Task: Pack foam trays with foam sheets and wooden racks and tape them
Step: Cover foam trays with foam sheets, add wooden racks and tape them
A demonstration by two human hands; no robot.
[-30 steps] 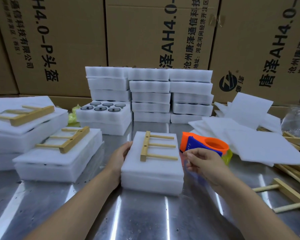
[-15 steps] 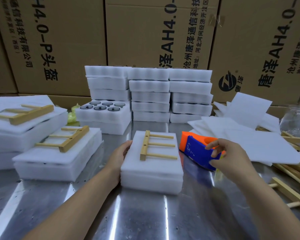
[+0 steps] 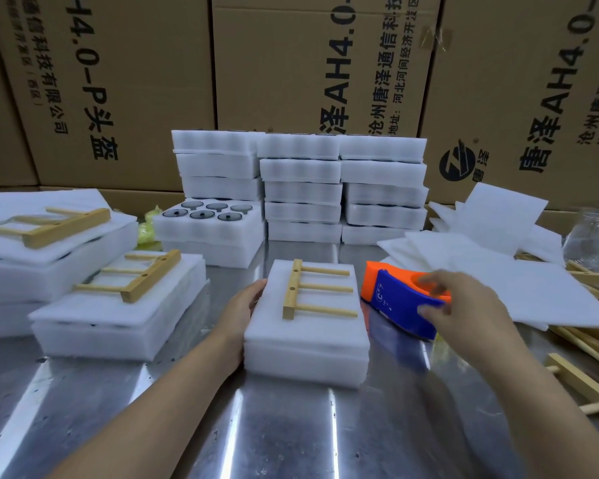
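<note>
A white foam tray covered by a foam sheet lies in the middle of the metal table, with a wooden rack flat on top. My left hand rests against the tray's left side, fingers straight. Just right of the tray sits an orange and blue tape dispenser. My right hand grips the dispenser from above, fingers curled over its top and side; the hand is blurred.
Two packed trays with racks stand at left. Stacked foam trays and an open tray of round lids sit behind. Loose foam sheets and wooden racks fill the right side. Cardboard boxes wall the back.
My right hand left the tray's right edge, moved right and came down on the tape dispenser, which tipped from its orange ring facing up to its blue side up. The left hand stayed.
</note>
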